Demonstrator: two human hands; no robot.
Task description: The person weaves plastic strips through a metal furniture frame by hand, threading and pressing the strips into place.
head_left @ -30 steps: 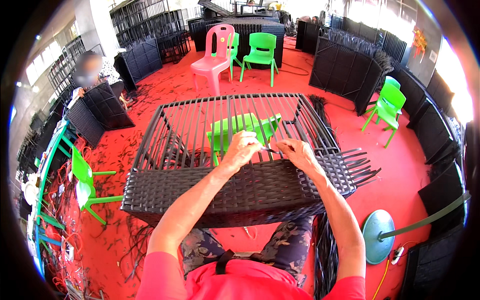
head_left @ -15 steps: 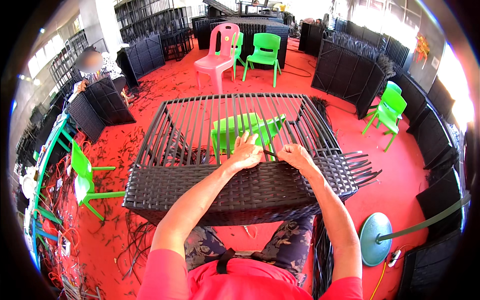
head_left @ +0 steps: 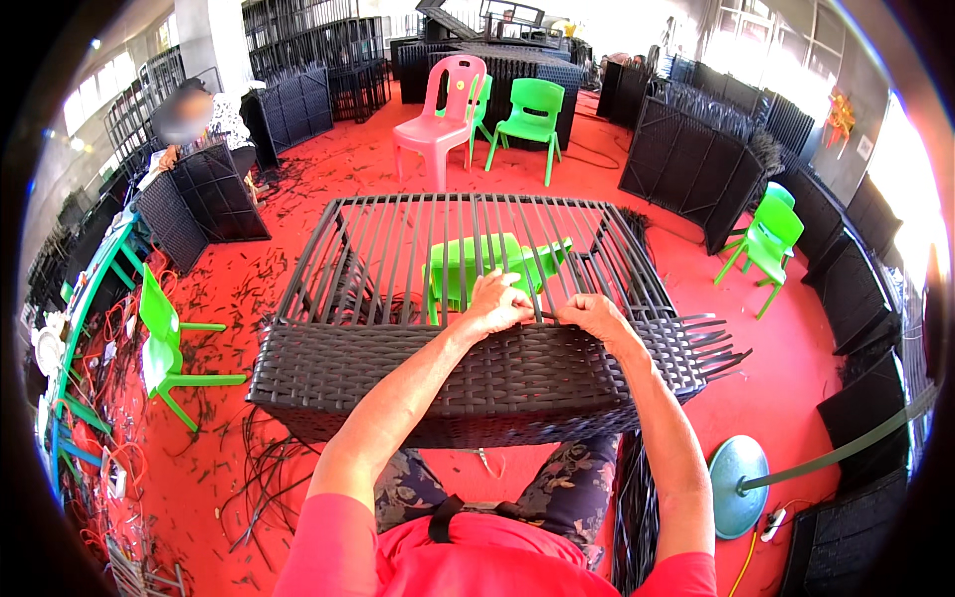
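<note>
Half-woven black frame sits right under both hands, right hand pinching a dark strip, left hand kinda spread at the weave's edge (can't tell if it's gripping), pink chair way beyond.

black wicker frame: box-shaped, partly woven, mid-view, long side crosswise | near section: dense basket weave running over the edge onto the front face | far section: bare parallel bars, gaps between | right edge: loose strip ends jutting outward | black strip: short length visible at the weave's edge
</note>
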